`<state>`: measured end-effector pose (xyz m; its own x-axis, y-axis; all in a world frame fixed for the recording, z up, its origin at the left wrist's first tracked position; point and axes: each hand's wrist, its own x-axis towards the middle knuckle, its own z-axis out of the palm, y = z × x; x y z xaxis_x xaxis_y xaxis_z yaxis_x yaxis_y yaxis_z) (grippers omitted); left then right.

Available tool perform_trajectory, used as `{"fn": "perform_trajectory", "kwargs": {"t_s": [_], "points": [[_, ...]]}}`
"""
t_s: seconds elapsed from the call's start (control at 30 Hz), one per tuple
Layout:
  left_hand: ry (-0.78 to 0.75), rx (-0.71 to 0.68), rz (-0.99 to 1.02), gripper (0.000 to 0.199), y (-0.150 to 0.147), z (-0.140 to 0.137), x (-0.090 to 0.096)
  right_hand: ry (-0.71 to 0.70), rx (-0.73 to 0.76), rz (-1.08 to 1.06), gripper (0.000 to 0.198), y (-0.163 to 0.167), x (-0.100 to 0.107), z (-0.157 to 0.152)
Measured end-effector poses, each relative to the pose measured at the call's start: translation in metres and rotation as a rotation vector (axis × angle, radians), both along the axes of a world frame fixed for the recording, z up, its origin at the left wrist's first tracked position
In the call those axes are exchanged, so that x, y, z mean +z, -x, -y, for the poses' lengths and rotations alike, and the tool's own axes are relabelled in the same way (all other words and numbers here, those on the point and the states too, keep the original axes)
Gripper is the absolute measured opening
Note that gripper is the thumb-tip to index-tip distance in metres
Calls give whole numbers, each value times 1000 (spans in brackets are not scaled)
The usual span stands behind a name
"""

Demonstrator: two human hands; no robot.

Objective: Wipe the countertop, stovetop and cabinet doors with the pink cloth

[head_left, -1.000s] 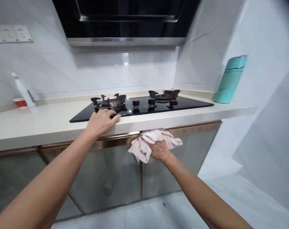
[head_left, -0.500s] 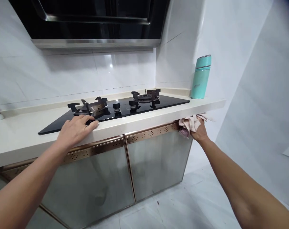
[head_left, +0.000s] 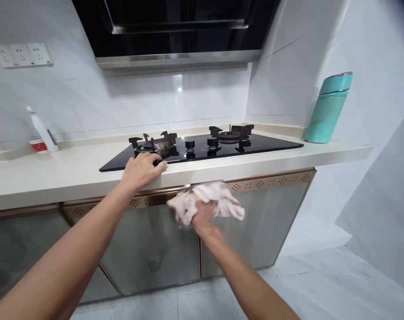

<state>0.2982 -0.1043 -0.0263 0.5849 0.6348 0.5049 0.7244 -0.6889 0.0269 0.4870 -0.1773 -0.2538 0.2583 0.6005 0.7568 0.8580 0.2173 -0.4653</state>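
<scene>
A crumpled pale pink cloth (head_left: 222, 195) is in my right hand (head_left: 205, 218), pressed against the copper-coloured top rail of the cabinet doors (head_left: 255, 222), where two doors meet. The cloth looks a little blurred and covers most of my fingers. My left hand (head_left: 143, 171) rests on the front edge of the white countertop (head_left: 68, 173), its fingers spread at the near rim of the black gas hob (head_left: 202, 153). No object shows in it.
A turquoise bottle (head_left: 329, 109) stands at the counter's right end. At the left are a white spray-type bottle (head_left: 43, 131) and a red and white container (head_left: 38, 145). The black range hood (head_left: 178, 40) hangs above the hob. Wall sockets (head_left: 22, 55) sit upper left.
My right hand has swept the cloth leftward along the rail, from the right end of the cabinet to the middle. My left hand stays on the counter edge. The view has turned left.
</scene>
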Motion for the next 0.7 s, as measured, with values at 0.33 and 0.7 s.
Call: {"fn": "perform_trajectory", "kwargs": {"t_s": [0.33, 0.7], "points": [[-70, -15, 52, 41, 1, -4, -3, 195, 552, -206, 66, 93, -60, 12], [-102, -509, 628, 34, 37, 76, -143, 59, 772, -406, 19, 62, 20, 50]]}}
